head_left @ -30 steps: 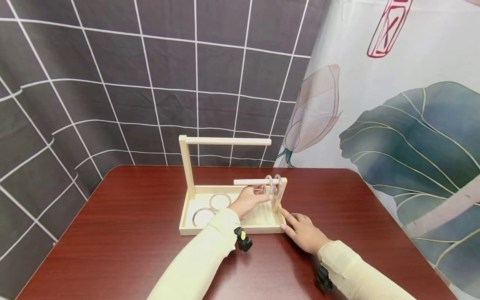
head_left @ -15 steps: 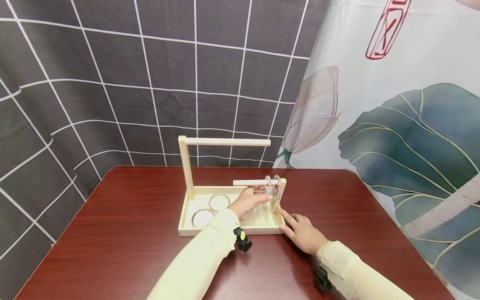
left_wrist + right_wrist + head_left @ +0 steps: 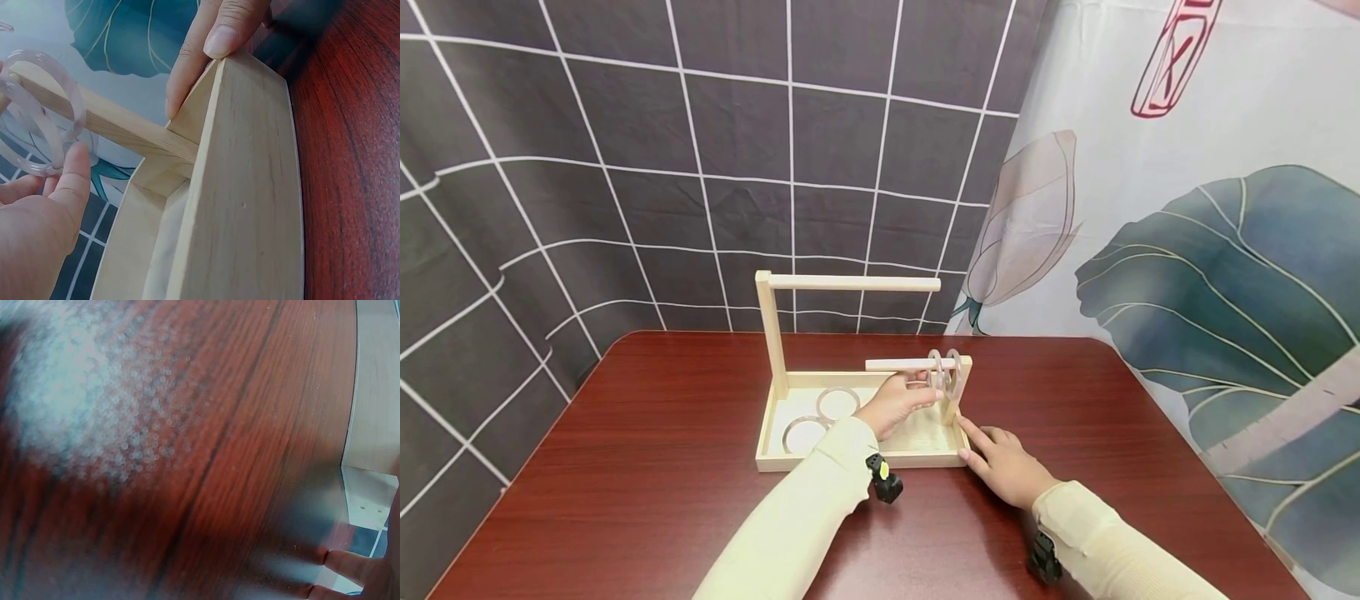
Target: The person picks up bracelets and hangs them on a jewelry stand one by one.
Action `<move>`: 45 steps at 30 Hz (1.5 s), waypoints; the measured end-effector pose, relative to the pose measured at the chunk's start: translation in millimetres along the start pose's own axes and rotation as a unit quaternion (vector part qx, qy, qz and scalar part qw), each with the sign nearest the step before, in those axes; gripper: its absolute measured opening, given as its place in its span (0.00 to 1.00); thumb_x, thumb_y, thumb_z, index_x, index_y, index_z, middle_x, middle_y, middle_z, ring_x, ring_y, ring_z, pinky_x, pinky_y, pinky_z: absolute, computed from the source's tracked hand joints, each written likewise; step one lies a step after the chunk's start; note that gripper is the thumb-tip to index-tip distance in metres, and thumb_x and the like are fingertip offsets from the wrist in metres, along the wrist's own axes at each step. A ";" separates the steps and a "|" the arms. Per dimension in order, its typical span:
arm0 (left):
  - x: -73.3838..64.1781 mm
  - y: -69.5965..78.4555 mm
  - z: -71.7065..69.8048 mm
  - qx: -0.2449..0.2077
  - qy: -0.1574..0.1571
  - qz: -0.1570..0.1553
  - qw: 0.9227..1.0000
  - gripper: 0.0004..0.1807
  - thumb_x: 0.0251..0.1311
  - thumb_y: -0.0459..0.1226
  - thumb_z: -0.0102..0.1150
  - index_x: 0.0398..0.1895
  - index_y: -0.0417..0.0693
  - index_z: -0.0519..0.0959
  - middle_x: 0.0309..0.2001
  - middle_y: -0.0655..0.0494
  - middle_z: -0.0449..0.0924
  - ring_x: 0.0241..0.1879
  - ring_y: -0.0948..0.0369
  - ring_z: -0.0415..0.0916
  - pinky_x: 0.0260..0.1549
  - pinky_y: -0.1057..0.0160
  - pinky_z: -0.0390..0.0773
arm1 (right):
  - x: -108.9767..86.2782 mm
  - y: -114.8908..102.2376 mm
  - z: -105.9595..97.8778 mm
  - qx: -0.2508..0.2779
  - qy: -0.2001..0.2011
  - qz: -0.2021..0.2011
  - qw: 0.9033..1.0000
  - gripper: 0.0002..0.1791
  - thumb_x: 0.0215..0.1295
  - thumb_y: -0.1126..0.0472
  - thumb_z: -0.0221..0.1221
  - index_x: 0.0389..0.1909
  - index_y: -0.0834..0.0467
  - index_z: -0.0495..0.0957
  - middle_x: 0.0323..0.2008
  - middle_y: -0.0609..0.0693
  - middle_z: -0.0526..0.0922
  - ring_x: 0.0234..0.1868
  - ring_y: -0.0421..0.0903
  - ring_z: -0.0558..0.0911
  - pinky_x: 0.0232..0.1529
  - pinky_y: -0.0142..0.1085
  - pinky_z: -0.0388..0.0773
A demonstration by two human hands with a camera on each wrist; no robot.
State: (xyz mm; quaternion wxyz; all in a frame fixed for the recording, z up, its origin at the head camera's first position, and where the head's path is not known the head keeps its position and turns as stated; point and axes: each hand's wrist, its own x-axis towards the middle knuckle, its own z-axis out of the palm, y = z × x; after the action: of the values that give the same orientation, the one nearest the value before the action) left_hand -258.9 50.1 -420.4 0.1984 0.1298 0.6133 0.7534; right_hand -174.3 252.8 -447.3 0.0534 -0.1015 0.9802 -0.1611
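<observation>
My left hand [image 3: 895, 407] reaches over a light wooden tray stand [image 3: 865, 460] and pinches a translucent pale bangle [image 3: 37, 115] between thumb and fingers. That bangle encircles the short lower bar [image 3: 895, 365], and a second bangle [image 3: 956, 379] hangs beside it, nearer the post. Two more bangles lie flat in the left part of the tray, one toward the back [image 3: 838, 389] and one toward the front [image 3: 786, 439]. With fingers extended, my right hand [image 3: 1011, 471] touches the tray's front right corner; its fingertips rest on the end wall in the left wrist view.
A taller post [image 3: 773, 333] at the tray's left end carries a long upper bar [image 3: 857, 283] with a free right end. The stand sits on a reddish-brown table [image 3: 647, 467]. Behind are a dark grid curtain [image 3: 722, 125] and a pale curtain with a printed leaf [image 3: 1232, 275].
</observation>
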 end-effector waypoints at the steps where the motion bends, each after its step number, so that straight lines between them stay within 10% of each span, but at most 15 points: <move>1: -0.1 0.1 0.0 0.000 0.000 0.000 1.000 0.35 0.53 0.30 0.58 0.64 0.24 0.59 0.58 0.39 0.63 0.51 0.57 0.68 0.54 0.59 0.75 | 0.0 0.2 0.1 0.000 0.000 0.000 1.000 0.33 0.72 0.40 0.44 0.74 0.45 0.57 0.60 0.64 0.68 0.64 0.64 0.64 0.57 0.60 0.68; 19: 1.4 -3.0 -2.9 0.021 -0.002 0.012 1.000 0.30 0.54 0.29 0.59 0.62 0.28 0.65 0.55 0.41 0.67 0.49 0.58 0.72 0.53 0.60 0.76 | 0.2 0.0 0.5 -0.001 0.003 0.000 1.000 0.32 0.72 0.40 0.45 0.74 0.46 0.57 0.60 0.64 0.69 0.64 0.64 0.65 0.56 0.60 0.69; 36: -6.7 4.2 -26.9 0.166 0.058 -0.031 0.984 0.33 0.52 0.39 0.66 0.59 0.31 0.69 0.57 0.37 0.75 0.57 0.49 0.72 0.57 0.53 0.71 | 1.1 1.4 1.3 0.000 0.003 0.000 1.000 0.32 0.72 0.40 0.45 0.74 0.46 0.57 0.60 0.65 0.68 0.64 0.65 0.64 0.55 0.61 0.69; 45: -12.5 12.9 -42.9 0.157 0.063 -0.024 0.985 0.40 0.50 0.35 0.68 0.69 0.40 0.63 0.61 0.36 0.68 0.62 0.46 0.68 0.60 0.52 0.69 | 1.3 -0.2 -0.5 0.000 0.008 -0.005 1.000 0.32 0.72 0.43 0.47 0.73 0.47 0.58 0.58 0.66 0.69 0.63 0.66 0.65 0.56 0.60 0.68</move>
State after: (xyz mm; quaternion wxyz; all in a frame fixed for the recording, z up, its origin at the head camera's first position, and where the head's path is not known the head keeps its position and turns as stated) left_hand -268.5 4.8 -416.4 0.1544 0.0965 0.7380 0.6497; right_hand -175.6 252.5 -446.9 0.0445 -0.1050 0.9802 -0.1621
